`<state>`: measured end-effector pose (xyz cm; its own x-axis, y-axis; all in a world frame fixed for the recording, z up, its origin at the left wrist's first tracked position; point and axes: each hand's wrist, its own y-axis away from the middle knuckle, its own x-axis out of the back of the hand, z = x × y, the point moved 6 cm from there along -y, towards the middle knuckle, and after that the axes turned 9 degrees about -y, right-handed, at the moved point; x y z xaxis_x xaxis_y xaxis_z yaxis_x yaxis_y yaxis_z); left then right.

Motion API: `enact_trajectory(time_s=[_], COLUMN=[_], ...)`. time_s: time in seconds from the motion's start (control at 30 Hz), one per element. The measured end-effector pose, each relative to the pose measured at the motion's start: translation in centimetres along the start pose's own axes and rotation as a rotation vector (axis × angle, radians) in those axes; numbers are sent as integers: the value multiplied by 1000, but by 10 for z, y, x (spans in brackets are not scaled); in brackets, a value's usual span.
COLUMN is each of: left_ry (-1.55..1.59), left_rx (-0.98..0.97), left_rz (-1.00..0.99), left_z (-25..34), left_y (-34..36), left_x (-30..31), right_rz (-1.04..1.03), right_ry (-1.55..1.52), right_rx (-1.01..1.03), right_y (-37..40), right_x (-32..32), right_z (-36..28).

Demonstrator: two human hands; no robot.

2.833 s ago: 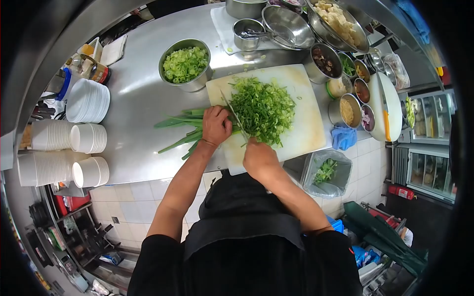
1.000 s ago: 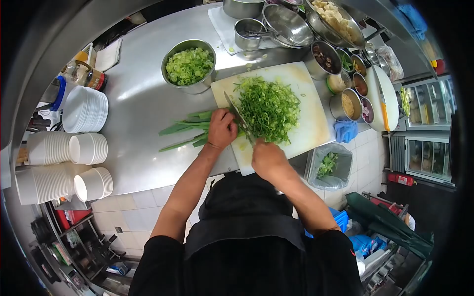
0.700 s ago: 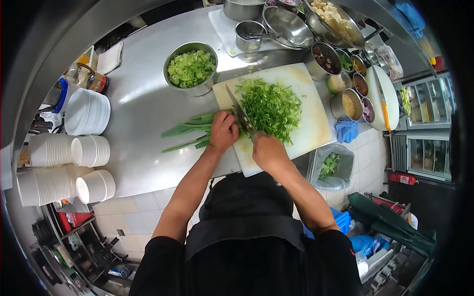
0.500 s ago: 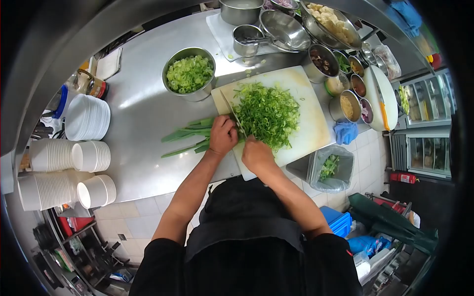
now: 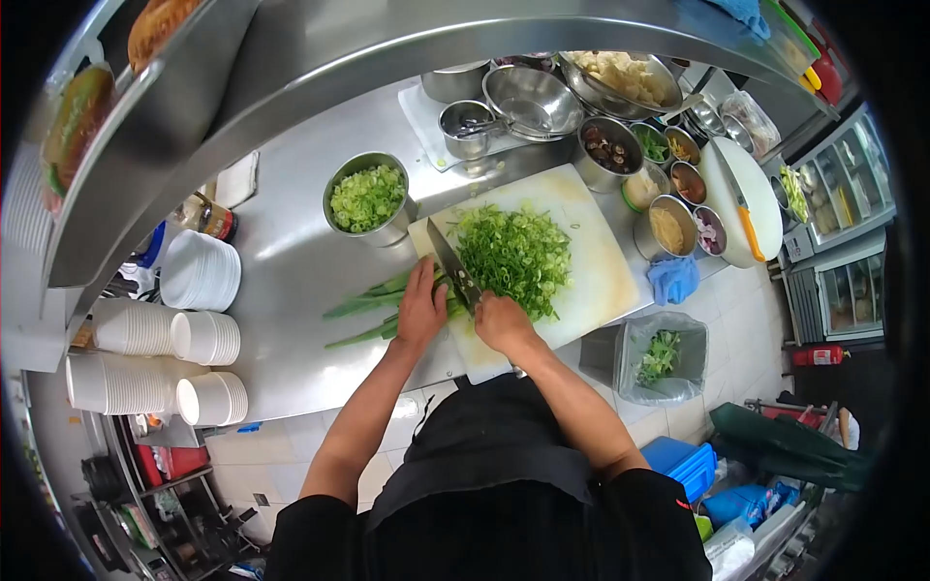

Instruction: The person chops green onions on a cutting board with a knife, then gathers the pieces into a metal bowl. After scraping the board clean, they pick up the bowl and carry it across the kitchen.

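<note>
My right hand [image 5: 505, 324] is closed around the handle of a kitchen knife [image 5: 451, 263]. The blade lies along the left side of a heap of sliced green onions [image 5: 513, 259] on a white cutting board [image 5: 603, 266]. Beside the blade, my left hand [image 5: 422, 308] rests over the uncut green onion stalks [image 5: 368, 302], its fingers stretched out and lying flat. The leafy ends trail left off the board onto the steel counter [image 5: 291, 320]. A metal pot [image 5: 392, 229] of paler chopped green onion stands behind the stalks.
Stacked white bowls [image 5: 213, 397] and lids [image 5: 199, 276] stand at left. Metal containers, including one with shredded yellow food [image 5: 666, 229], line the right back. A second knife [image 5: 741, 198] lies on a round white board [image 5: 760, 218]. A lined bin [image 5: 668, 373] stands below the counter's right edge.
My left hand has gone from curled fingers to outstretched ones and shifted slightly left of the blade. The knife's blade now shows more of its flat side. The camera view has tilted.
</note>
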<state>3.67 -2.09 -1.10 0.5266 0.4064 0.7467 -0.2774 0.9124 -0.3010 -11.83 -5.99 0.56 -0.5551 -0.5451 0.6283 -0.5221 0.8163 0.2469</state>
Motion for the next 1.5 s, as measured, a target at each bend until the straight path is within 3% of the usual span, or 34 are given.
enact_trajectory(time_s=[0.1, 0.17, 0.3, 0.43, 0.57, 0.63, 0.73, 0.83, 0.87, 0.93, 1.13, 1.27, 1.33, 1.5], left_ry=[-3, -303, -500, -412, -340, -366, -438, -402, -401, -398, -408, -451, -313, -257], left_rx=[30, -18, 3, -83, -79, -119, 4, -32, -38, 115, 103, 49, 59, 75], left_rz=[10, -391, -613, -625, -427, -345, -359, -198, -195, -396, -513, -411, -312, -264], left_z=[0, -13, 16, -7, -23, -4, 28, 54, 55, 62, 59, 42, 24, 10], left_y=[2, 3, -1, 6, 6, 0, -13, -12, -13, -16, -25, -21, -19, -20], left_x=[6, -14, -1, -6, -19, -25, -40, -47, -44, -32, -15, -26, -29, -18], right_rz=[27, 22, -9, -10, 17, 16, 30, 16, 23, -29, -25, -34, -53, -36], right_ry=[-67, -87, -69, -60, -104, -103, -174, -169, -168, -135, -58, -15, -36, -76], right_rx=[49, 12, -51, -16, 23, 21, 25, 33, 35, 19, 70, 108, 58, 80], right_y=[-3, -3, -6, -6, -10, -10, -10, -11, -12, -10, -10, -11, -11, -12], right_x=[6, 10, 30, 43, 43, 42, 43, 42, 44, 49, 52, 50, 50, 49], right_z=[10, 22, 46, 55, 62, 66, 66, 66, 66, 61, 53, 45, 51, 56])
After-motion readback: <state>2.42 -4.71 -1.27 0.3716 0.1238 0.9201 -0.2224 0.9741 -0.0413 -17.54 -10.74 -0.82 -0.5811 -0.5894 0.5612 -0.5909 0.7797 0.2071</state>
